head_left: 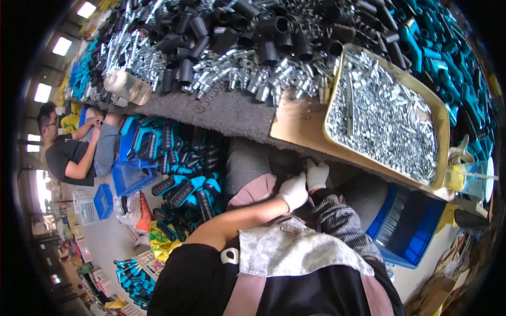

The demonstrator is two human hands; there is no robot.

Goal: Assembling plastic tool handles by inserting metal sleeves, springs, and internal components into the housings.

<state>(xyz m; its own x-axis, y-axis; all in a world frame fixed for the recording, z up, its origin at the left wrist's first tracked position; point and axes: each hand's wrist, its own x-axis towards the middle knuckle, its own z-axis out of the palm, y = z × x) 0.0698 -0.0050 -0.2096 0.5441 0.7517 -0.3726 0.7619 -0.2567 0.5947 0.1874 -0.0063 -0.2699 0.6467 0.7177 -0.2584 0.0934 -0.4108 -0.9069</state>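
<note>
My left hand (295, 193), in a white glove, is closed low over my lap, just under the edge of the bench. Right beside it is my right hand (318, 175), also white-gloved and closed, with a striped sleeve behind it. The two hands nearly touch. What they hold, if anything, is hidden in the shadow below the bench. Above them on the bench, a cream tray (446, 141) holds a great many small shiny metal parts. A sheet of brown cardboard (295, 119) lies partly under that tray.
Black tubes (266, 48) and silver fittings (232, 73) are heaped along the bench, with teal tool bodies (436, 67) at right. A clear plastic bottle (126, 87) lies near the bench edge. More teal-and-black handles (182, 192) are piled at left. A blue crate (409, 253) stands at right. A co-worker (74, 150) sits at far left.
</note>
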